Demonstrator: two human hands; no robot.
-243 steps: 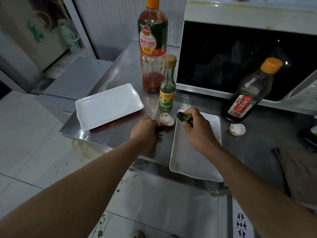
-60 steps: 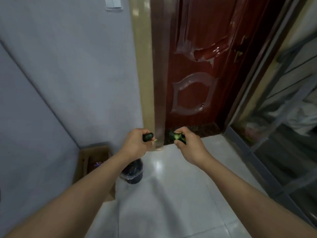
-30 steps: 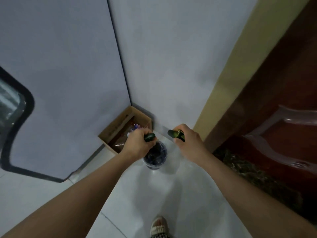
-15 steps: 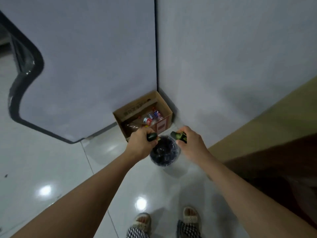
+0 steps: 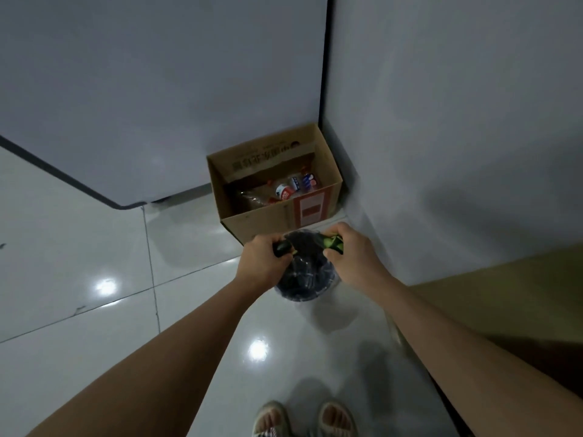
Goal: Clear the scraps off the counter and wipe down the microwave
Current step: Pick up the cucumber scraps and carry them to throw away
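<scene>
I am holding both hands over the bin [image 5: 304,279]: my left hand [image 5: 263,261] is gripping a dark cucumber end [image 5: 283,247], my right hand [image 5: 350,252] pinching a green cucumber scrap [image 5: 332,242]. Disposal step; next, I judge, release both above the bin.

Two hands, left [image 5: 263,261] and right [image 5: 350,254], each holding one green scrap [image 5: 283,247] [image 5: 332,242]; one black-lined bin [image 5: 304,277]; one cardboard box [image 5: 277,187] (bottles inside, uncountable); two sandals [image 5: 273,419] [image 5: 336,419].
</scene>
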